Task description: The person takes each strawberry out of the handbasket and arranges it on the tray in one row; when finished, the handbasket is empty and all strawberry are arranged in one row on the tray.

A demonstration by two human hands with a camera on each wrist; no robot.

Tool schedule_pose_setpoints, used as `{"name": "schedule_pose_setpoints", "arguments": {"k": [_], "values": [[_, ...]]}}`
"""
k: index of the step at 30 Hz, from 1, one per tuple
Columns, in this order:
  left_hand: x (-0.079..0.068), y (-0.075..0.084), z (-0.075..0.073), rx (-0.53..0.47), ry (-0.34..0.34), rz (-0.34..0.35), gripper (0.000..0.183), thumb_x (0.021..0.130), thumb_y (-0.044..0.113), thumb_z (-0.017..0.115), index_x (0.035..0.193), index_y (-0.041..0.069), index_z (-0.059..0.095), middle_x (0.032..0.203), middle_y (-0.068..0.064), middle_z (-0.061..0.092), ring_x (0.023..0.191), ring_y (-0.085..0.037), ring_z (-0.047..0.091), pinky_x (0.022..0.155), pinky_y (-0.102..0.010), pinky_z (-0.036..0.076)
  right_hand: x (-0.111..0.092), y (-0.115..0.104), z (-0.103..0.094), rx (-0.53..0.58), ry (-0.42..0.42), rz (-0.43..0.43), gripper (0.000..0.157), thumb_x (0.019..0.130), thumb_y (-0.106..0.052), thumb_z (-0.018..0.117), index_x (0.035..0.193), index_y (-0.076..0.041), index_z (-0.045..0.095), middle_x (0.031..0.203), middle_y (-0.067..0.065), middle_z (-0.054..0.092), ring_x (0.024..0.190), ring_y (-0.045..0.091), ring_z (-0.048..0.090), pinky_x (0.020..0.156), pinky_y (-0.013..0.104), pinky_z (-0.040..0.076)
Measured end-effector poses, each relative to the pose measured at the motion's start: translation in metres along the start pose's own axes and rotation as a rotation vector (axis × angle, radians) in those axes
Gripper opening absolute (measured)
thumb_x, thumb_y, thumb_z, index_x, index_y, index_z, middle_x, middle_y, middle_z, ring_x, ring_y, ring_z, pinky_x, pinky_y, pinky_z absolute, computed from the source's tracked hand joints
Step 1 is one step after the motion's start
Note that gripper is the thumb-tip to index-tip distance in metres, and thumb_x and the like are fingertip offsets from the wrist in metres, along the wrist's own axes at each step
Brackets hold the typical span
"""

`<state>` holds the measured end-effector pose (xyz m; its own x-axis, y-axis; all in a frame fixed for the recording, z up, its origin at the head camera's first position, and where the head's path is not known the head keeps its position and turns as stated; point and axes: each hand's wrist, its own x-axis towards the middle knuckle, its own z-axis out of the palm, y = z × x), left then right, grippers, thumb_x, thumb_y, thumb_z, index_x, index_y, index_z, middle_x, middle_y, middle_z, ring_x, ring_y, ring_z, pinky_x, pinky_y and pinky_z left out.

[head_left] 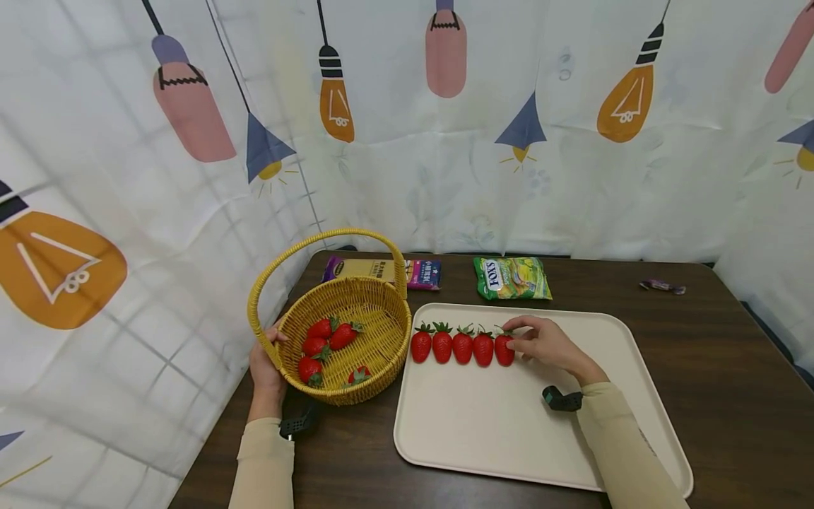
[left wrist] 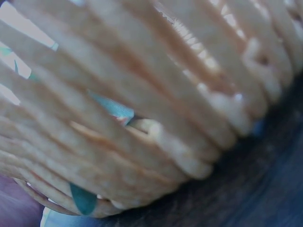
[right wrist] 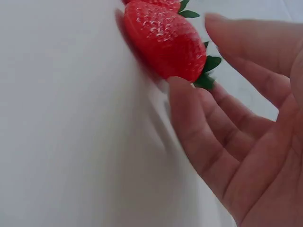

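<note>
At the left, my left hand point(head_left: 267, 364) grips the side of a yellow wicker basket point(head_left: 388, 325), its thumb over the rim near the handle. Several red strawberries point(head_left: 343, 335) with green leaves lie inside. Wicker strands point(left wrist: 142, 85) fill the left wrist view, blurred. Several more strawberries stand in a row, leaves away from me, along the far part of a cream tray point(head_left: 483, 424). Over the row's right end is my right hand point(head_left: 547, 344), fingers loosely spread. One fingertip is right at the side of the last strawberry point(right wrist: 165, 45); another is apart, near its leaves.
Behind the basket lies a purple and tan snack pack point(head_left: 422, 274). A green candy bag point(head_left: 511, 278) lies beyond the tray, and a small wrapped candy point(head_left: 663, 286) at the far right. A patterned curtain point(head_left: 407, 184) hangs behind the dark wooden table point(head_left: 718, 367).
</note>
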<state>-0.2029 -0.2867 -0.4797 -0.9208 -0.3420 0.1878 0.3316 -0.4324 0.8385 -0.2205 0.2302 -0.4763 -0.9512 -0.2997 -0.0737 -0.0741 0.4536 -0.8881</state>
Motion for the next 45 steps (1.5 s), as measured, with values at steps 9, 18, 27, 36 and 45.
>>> {"name": "schedule_pose_setpoints", "arguments": {"k": [9,18,27,36,45], "values": [[0.0,0.0,0.002,0.025,0.028,-0.002,0.035,0.1,0.014,0.046,0.072,-0.002,0.058,0.134,-0.021,0.056,0.125,-0.034,0.049,0.099,-0.033,0.046,-0.005,-0.017,-0.004,-0.008,0.145,-0.052,0.034,0.094,-0.021,0.067,0.122,-0.003,0.062,0.114,0.018,0.064,0.08,0.028,0.067,0.069,0.04,0.057],[-0.001,0.003,0.001,0.037,0.049,-0.027,0.035,0.1,0.013,0.042,0.073,-0.004,0.056,0.137,-0.022,0.053,0.126,-0.034,0.048,0.101,-0.035,0.044,0.003,-0.064,0.045,0.069,0.146,-0.217,0.019,0.096,-0.014,0.062,0.113,-0.006,0.066,0.113,0.016,0.066,0.085,0.034,0.066,0.072,0.034,0.057],[-0.002,0.004,0.001,0.031,0.049,-0.032,0.035,0.1,0.014,0.043,0.072,-0.003,0.057,0.138,-0.023,0.052,0.126,-0.035,0.048,0.101,-0.035,0.044,0.025,-0.128,0.112,0.032,-0.04,-0.332,0.018,0.095,-0.008,0.061,0.111,-0.01,0.068,0.108,0.005,0.068,0.096,0.017,0.064,0.08,0.029,0.055],[-0.001,0.002,0.002,0.017,0.004,-0.02,0.034,0.099,0.014,0.044,0.072,-0.001,0.054,0.137,-0.025,0.05,0.125,-0.036,0.047,0.099,-0.036,0.044,0.054,-0.154,0.16,0.06,-0.24,-0.423,0.02,0.094,-0.012,0.063,0.113,-0.005,0.068,0.11,0.008,0.069,0.099,0.015,0.063,0.087,0.028,0.052],[-0.001,0.003,0.003,0.016,0.02,-0.024,0.034,0.099,0.014,0.042,0.072,-0.004,0.054,0.139,-0.025,0.05,0.128,-0.035,0.047,0.103,-0.037,0.041,0.079,-0.164,0.188,0.109,-0.373,-0.429,0.024,0.094,-0.011,0.064,0.116,-0.003,0.068,0.11,0.005,0.07,0.097,0.014,0.064,0.082,0.022,0.052]]}}
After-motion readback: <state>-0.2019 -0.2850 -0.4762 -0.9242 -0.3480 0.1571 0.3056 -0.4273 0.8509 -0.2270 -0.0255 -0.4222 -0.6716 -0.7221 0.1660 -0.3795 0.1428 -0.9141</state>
